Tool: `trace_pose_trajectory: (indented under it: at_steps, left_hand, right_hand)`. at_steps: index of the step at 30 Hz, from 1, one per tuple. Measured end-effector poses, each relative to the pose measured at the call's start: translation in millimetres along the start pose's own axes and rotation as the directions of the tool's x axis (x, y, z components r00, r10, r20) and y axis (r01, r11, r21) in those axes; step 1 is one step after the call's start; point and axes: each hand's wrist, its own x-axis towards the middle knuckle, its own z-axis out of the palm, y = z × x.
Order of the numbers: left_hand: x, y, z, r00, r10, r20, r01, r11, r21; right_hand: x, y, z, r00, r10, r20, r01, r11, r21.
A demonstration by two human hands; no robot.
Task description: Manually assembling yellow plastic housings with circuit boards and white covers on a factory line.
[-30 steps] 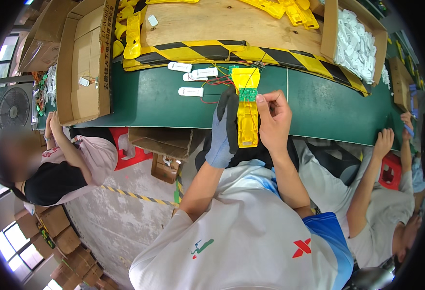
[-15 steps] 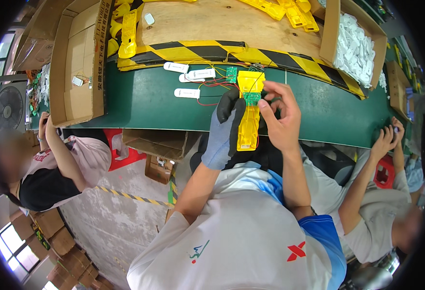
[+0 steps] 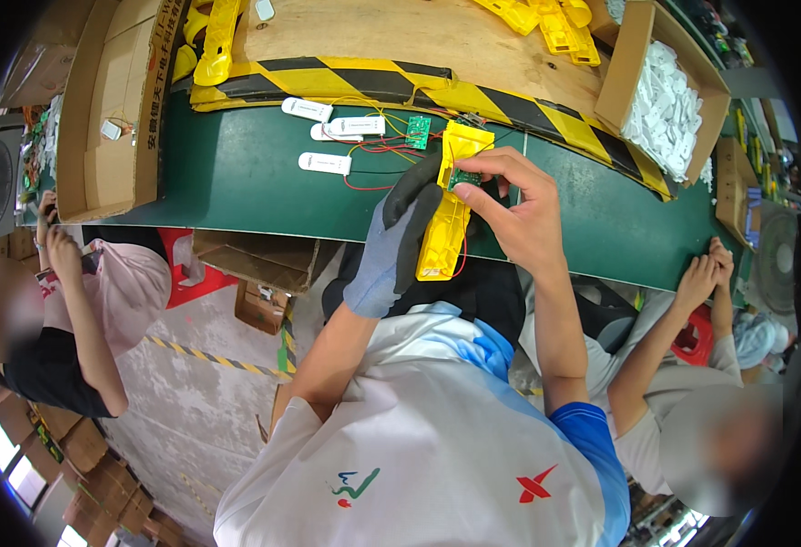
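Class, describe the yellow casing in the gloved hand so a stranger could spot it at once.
Find the green table, with a tape-edged wooden board on its far side. At the table's near edge, a gloved left hand grips the yellow casing. Unlike the yellow parts on the wooden board, it is held, with a right hand at the green circuit board on it.

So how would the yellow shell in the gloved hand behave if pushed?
The yellow shell looks like thin molded plastic, so probably stiff and light. Its smooth surface suggests it might slip. The slender red wire curving beside it would likely flop.
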Motion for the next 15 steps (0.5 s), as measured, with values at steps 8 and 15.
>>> trace_pose_trajectory:
  at_steps: [8, 15]
  left_hand:
    - [-3.9, -9.6, 7.8, 0.983, 0.174, -0.051, -0.147, 0.928, 0.343]
    - [-1.9, -25.4, 8.0, 0.922, 0.383, -0.065, -0.242, 0.696, 0.676]
  right_hand:
    - [-7.4, 14.3, 2.3, 0.997, 0.07, -0.04, -0.066, 0.994, 0.085]
    - [-10.4, 12.0, 5.3, 0.996, 0.023, -0.083, -0.021, 0.999, 0.026]
